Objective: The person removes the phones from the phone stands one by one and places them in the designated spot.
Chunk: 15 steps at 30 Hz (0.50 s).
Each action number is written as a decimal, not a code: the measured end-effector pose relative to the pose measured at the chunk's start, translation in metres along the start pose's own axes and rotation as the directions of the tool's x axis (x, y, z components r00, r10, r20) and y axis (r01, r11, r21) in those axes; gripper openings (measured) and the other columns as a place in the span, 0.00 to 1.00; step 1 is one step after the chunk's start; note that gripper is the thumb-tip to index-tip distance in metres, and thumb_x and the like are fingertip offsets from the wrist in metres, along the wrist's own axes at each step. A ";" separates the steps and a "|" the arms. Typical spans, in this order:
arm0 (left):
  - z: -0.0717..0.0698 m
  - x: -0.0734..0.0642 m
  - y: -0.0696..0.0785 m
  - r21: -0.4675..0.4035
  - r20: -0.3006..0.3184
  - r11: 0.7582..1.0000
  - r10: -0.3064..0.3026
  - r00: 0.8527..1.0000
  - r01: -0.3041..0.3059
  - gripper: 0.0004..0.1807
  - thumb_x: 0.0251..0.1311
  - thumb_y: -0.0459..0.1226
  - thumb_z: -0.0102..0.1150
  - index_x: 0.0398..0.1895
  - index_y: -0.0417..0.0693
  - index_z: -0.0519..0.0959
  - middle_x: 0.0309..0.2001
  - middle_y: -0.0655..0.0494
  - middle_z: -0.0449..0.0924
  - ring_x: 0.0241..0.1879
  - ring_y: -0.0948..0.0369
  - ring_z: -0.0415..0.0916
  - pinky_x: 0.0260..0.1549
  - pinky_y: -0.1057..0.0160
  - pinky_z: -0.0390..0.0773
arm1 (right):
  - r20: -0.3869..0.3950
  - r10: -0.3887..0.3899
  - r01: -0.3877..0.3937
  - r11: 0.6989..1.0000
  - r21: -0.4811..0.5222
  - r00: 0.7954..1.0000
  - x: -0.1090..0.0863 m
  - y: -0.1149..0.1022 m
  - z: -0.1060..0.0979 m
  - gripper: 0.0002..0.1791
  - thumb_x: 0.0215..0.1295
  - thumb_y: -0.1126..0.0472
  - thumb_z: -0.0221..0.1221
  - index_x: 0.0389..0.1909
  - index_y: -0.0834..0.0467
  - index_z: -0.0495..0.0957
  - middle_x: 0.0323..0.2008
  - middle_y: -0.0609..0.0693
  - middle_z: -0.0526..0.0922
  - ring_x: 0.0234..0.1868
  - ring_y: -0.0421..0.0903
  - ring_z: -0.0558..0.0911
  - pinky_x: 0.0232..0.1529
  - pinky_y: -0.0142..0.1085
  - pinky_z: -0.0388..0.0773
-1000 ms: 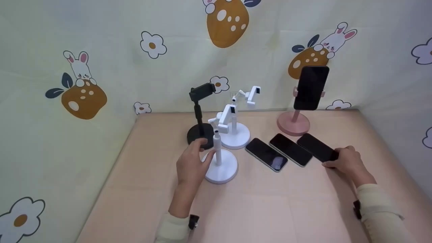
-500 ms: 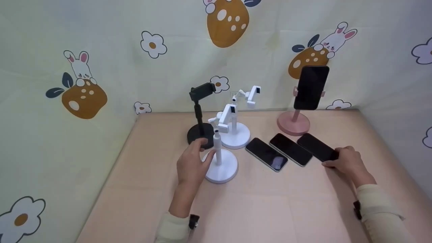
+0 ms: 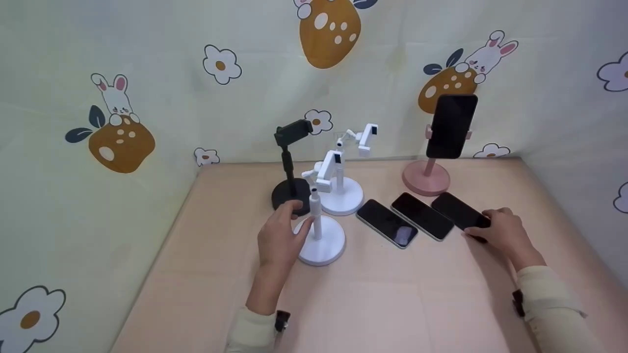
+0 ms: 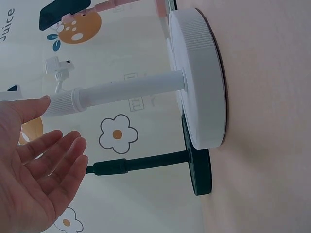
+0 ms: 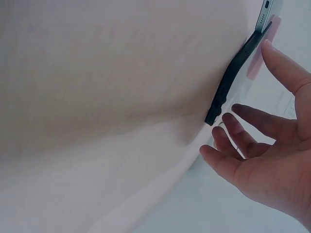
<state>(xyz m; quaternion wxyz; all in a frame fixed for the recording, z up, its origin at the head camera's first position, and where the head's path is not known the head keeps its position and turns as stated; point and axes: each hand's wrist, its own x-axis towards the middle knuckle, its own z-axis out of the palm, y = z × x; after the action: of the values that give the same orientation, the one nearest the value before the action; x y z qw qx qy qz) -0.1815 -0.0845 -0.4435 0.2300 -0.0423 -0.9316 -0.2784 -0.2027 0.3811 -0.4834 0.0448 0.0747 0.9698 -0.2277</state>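
My left hand (image 3: 279, 240) is beside the stem of the nearer white phone stand (image 3: 321, 252). In the left wrist view, the thumb lies against the ribbed collar of that stem, and the loosely bent fingers stay apart from it. Over the near right end of the rightmost black phone (image 3: 457, 210) is my right hand (image 3: 505, 234). The right wrist view shows its thumb and fingers (image 5: 257, 119) spread apart close to the phone's edge, not curled round it. That phone lies flat, dark screen up.
Two more phones (image 3: 387, 223) lie slanted in a row to its left. A second white stand (image 3: 343, 198) and a black stand (image 3: 282, 193) stand behind the nearer white one. At the back right, a pink stand (image 3: 426, 180) holds an upright phone (image 3: 452, 126) near the patterned wall cloth.
My right hand has shifted slightly left and up over the end of the phone, its thumb now over the phone's lower edge. My left hand and the stands have kept their places.
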 end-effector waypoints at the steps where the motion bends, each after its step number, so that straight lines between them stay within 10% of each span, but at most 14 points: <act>1: 0.000 0.000 0.000 -0.001 -0.001 1.000 0.000 1.000 0.000 0.21 0.59 0.47 0.69 0.54 0.54 0.78 0.51 0.58 0.85 0.45 0.61 0.85 0.41 0.61 0.85 | -0.006 -0.010 0.010 1.000 -0.001 1.000 0.000 -0.001 0.000 0.48 0.60 0.43 0.67 0.65 0.78 0.64 0.59 0.82 0.62 0.53 0.73 0.67 0.58 0.66 0.69; 15: 0.001 0.002 0.002 0.013 0.003 1.000 0.006 1.000 -0.007 0.21 0.59 0.47 0.70 0.53 0.54 0.78 0.49 0.58 0.86 0.45 0.61 0.85 0.40 0.62 0.85 | -0.034 -0.049 0.049 0.999 0.009 0.998 0.000 -0.022 0.000 0.40 0.63 0.45 0.65 0.64 0.72 0.68 0.61 0.79 0.63 0.55 0.73 0.67 0.59 0.67 0.69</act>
<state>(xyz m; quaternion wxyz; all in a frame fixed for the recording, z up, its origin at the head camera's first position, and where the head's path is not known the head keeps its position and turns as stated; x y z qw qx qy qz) -0.1829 -0.0822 -0.4423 0.2297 -0.0443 -0.9336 -0.2716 -0.2067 0.3617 -0.4743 0.0226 0.0550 0.9708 -0.2323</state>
